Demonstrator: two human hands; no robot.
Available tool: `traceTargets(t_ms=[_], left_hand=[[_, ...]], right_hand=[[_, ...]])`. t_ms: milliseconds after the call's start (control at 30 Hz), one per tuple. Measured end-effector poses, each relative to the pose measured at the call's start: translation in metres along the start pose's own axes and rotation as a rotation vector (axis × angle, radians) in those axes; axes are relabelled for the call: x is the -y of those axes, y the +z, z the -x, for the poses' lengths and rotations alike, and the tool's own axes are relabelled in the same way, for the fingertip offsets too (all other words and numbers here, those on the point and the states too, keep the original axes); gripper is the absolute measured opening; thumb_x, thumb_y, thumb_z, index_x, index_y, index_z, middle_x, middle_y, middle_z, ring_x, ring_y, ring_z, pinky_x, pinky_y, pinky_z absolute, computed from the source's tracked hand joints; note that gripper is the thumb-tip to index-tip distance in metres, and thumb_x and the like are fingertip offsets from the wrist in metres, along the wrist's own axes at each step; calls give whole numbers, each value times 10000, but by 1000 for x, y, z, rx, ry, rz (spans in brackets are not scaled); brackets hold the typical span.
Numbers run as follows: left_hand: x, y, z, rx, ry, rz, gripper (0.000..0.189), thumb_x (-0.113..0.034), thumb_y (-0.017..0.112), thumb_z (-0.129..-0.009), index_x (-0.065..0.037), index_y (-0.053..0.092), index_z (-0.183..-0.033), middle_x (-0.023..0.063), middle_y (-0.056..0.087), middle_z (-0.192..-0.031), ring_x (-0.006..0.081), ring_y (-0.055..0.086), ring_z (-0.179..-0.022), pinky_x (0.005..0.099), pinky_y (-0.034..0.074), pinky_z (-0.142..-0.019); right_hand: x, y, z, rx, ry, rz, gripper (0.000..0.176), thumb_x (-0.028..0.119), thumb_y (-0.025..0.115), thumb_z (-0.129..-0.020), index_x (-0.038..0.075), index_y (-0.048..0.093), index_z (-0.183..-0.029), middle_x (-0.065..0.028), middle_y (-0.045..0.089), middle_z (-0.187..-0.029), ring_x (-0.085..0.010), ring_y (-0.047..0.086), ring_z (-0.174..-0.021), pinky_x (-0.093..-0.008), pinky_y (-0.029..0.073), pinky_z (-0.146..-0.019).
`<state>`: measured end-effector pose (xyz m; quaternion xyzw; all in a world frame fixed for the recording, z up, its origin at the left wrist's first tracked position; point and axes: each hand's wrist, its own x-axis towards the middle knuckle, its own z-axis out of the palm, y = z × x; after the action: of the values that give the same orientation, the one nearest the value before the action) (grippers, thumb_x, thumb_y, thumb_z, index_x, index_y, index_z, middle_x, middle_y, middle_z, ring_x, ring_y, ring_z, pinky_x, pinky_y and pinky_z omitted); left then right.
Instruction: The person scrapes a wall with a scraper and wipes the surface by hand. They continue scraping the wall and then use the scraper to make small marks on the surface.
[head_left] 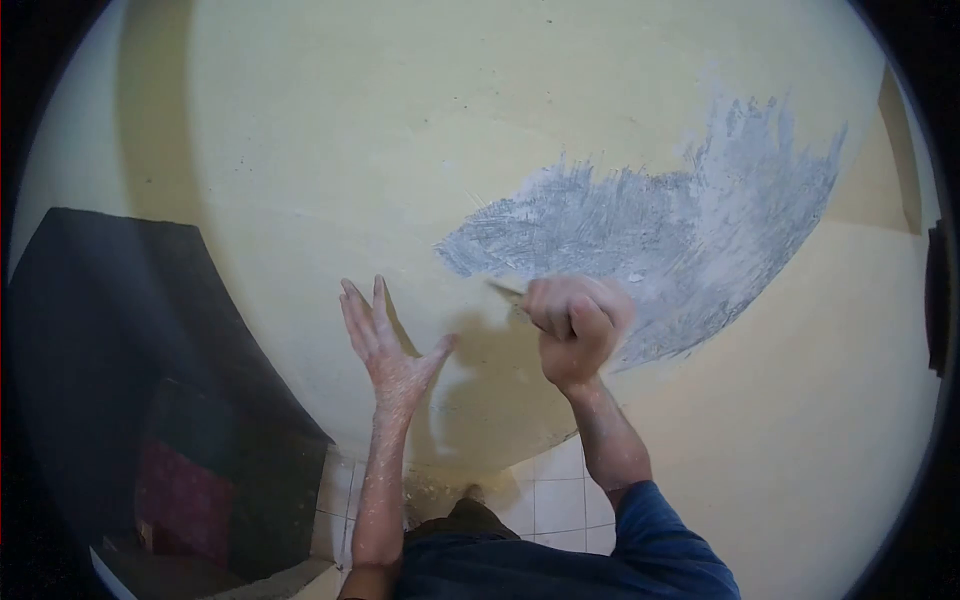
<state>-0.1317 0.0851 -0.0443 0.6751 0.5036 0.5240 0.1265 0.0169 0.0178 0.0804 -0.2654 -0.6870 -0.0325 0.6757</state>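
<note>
My left hand rests against or just off the yellow wall, its fingers spread and pointing up, with pale dust on the skin. To its right, my right hand is closed around a small scraper-like tool, whose thin end points up and left toward the wall; the hand is slightly blurred. Above and right of that hand lies a rough grey patch where the yellow surface is absent. The tool's tip is just below the patch's lower left edge. Its handle is hidden in my fist.
A dark opening with a reddish panel inside is at the left. White floor tiles show below, near a foot or shoe. At the far right is a dark object on the wall's edge.
</note>
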Motion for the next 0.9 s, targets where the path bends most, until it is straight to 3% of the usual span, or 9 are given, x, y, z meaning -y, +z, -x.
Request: traceTargets(t_ms=[133, 167, 267, 367, 467, 500, 600, 700, 900], left_hand=[[35, 35, 3, -3, 27, 42, 1273, -420, 874, -570, -79, 99, -1521, 245, -42, -1561, 413, -21, -1447, 551, 98, -1155], [40, 38, 5, 0, 10, 49, 1280, -431, 871, -568, -67, 96, -1519, 250, -40, -1560, 412, -26, -1447, 550, 89, -1157], [46, 40, 14, 19, -2, 39, 1296, -421, 875, -565, -64, 73, -1518, 251, -41, -1558, 406, -33, -1448, 537, 98, -1164], [54, 45, 10, 3, 12, 57, 1291, -397, 876, -568, -69, 68, -1519, 246, -38, -1559, 405, -31, -1448, 532, 107, -1167], [56, 44, 16, 15, -4, 70, 1278, -386, 874, -573, -71, 74, -1520, 241, -32, -1561, 405, -32, -1448, 533, 112, -1166], [54, 45, 13, 13, -5, 78, 1275, -383, 873, -575, -72, 77, -1520, 240, -31, -1562, 405, -33, -1448, 533, 114, -1166], [55, 43, 12, 3, 20, 47, 1271, -372, 875, -577, -71, 77, -1520, 241, -32, -1561, 405, -32, -1448, 534, 120, -1165], [52, 42, 13, 17, -3, 65, 1266, -355, 876, -580, -68, 77, -1519, 241, -35, -1561, 403, -30, -1449, 538, 118, -1164], [53, 42, 13, 0, 7, 60, 1263, -376, 875, -578, -65, 90, -1518, 241, -33, -1562, 404, -16, -1449, 525, 137, -1163]], right_hand=[[31, 9, -13, -94, -168, -297, 342, 98, 399, -826, 93, 300, -498, -30, 322, -438, -120, 257, -353, -304, 252, -344], [29, 5, -11, -87, -125, -186, 357, 135, 415, -842, 96, 309, -503, -34, 348, -435, -127, 276, -342, -309, 258, -345], [-6, -6, 1, 42, -6, 52, 391, 124, 396, -887, 48, 343, -507, -51, 379, -443, -188, 378, -352, -321, 417, -405], [31, -9, -6, -23, -43, -324, 366, 90, 386, -877, 29, 341, -519, -69, 397, -467, -186, 401, -376, -325, 419, -411], [1, -12, -1, 15, 26, -114, 382, 101, 389, -893, 22, 335, -524, -82, 402, -479, -191, 396, -384, -320, 401, -410], [8, -3, -3, -52, 46, -131, 421, 222, 418, -902, 67, 317, -524, -47, 300, -456, -157, 256, -376, -330, 252, -406], [31, -15, -6, 12, -73, -357, 384, 114, 386, -901, 29, 347, -529, -78, 398, -479, -201, 392, -380, -312, 403, -425], [6, -18, -2, 40, 49, -103, 316, 50, 434, -845, 31, 357, -540, -74, 408, -489, -206, 416, -393, -312, 411, -434], [-2, -22, -4, -31, -433, 424, 285, 41, 466, -773, 50, 292, -548, -53, 379, -480, -170, 327, -369, -293, 306, -376]])
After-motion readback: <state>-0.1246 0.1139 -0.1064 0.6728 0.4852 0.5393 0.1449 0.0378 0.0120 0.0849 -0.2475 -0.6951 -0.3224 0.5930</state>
